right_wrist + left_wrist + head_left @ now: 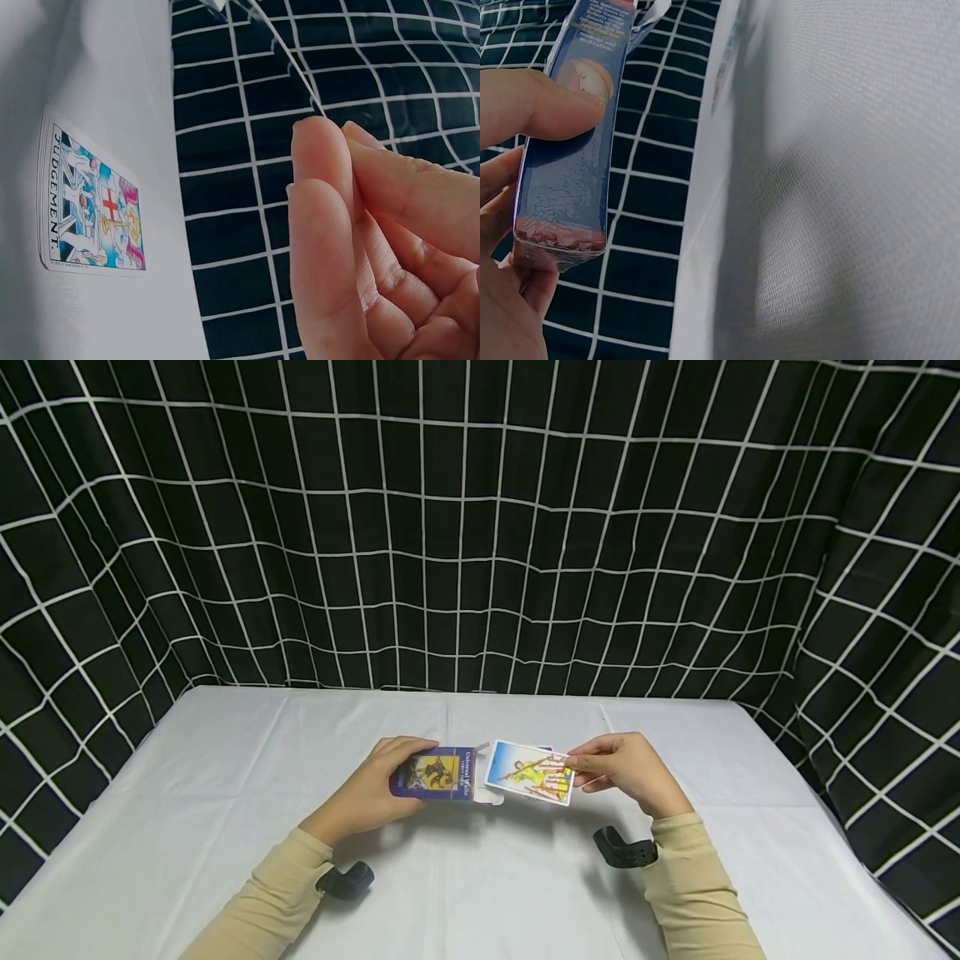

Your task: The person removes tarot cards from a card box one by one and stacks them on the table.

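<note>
My left hand (378, 785) grips a blue tarot card box (435, 774) around its left end, with the thumb (547, 105) along its narrow side. The box is held above the table, and its white flaps (486, 789) stand open on the right. My right hand (626, 768) pinches the right end of a tarot card (528, 772) with a yellow figure and a blue top. That card's left end is beside the box opening; in the right wrist view it shows edge-on (292, 64). Below, a Judgement card (97, 206) lies face up, apparently on a small stack, mostly hidden in the head view.
A white cloth covers the table (450, 885). Black fabric with a white grid (480, 527) hangs behind it and along both sides. Dark wrist-worn devices (347, 882) sit on both sleeves, close above the tabletop.
</note>
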### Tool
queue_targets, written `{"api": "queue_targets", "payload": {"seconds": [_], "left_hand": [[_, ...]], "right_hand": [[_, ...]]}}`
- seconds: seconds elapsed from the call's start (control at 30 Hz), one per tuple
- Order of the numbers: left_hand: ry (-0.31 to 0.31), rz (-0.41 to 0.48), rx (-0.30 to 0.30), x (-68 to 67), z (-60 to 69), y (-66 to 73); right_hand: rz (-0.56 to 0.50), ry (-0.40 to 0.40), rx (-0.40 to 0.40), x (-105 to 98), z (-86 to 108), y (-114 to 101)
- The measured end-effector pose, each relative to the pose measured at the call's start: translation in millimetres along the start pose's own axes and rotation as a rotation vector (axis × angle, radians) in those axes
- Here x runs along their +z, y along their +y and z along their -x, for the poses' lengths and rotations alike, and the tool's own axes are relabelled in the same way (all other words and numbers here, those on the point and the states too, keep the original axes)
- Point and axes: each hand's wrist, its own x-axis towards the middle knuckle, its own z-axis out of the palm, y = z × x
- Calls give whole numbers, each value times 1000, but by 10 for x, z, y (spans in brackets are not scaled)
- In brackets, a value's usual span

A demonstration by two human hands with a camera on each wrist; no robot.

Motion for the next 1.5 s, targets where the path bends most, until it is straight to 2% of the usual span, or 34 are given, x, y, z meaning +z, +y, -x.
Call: {"api": "queue_targets", "payload": {"seconds": [0.2, 0.8, 1.1, 1.37, 1.5], "left_hand": [[10, -9, 11, 9, -2, -9], [0, -3, -18, 16, 4, 0], [0, -4, -12, 25, -2, -15], [-8, 0, -25, 31, 0, -19], [-9, -4, -27, 30, 2, -21]], "right_hand": [[-35, 21, 2, -31, 6, 10], [-130, 56, 44, -62, -3, 52], [-190, 25, 83, -16, -45, 128], [-246, -22, 156, 44, -86, 224], [-225, -36, 193, 83, -108, 242]]}}
